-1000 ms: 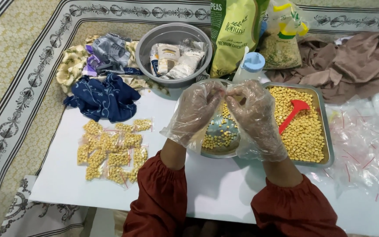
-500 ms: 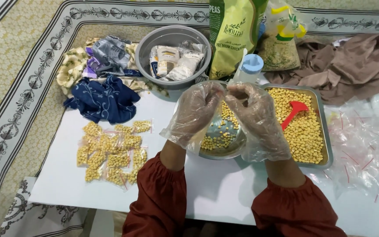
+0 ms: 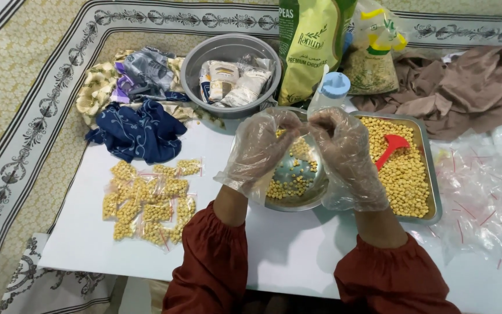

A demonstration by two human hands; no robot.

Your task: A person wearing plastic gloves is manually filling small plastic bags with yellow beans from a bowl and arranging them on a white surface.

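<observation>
a round steel bowl (image 3: 297, 186) sits at the middle of the white worktop (image 3: 297, 250), part filled with yellow chickpeas. both gloved hands hover over it: the left hand (image 3: 260, 152) and the right hand (image 3: 344, 154) each have the grip curled in, fingertips pressed together and meeting above the bowl; what they pinch is too small and clear to tell. just right of the bowl, touching it, a rectangular steel tray (image 3: 428, 174) holds a deep layer of chickpeas with a red scoop (image 3: 391, 148) lying on them. behind the hands stand a clear bottle with a pale blue cap (image 3: 332, 90) and a tall green pouch (image 3: 312, 46). a grey basin (image 3: 198, 64) holds white packets. to the left lie small clear sealed bags of chickpeas (image 3: 149, 200), laid close together, with folded cloths (image 3: 137, 131) beyond them. loose clear bags with red strips (image 3: 480, 200) spread at the right.
</observation>
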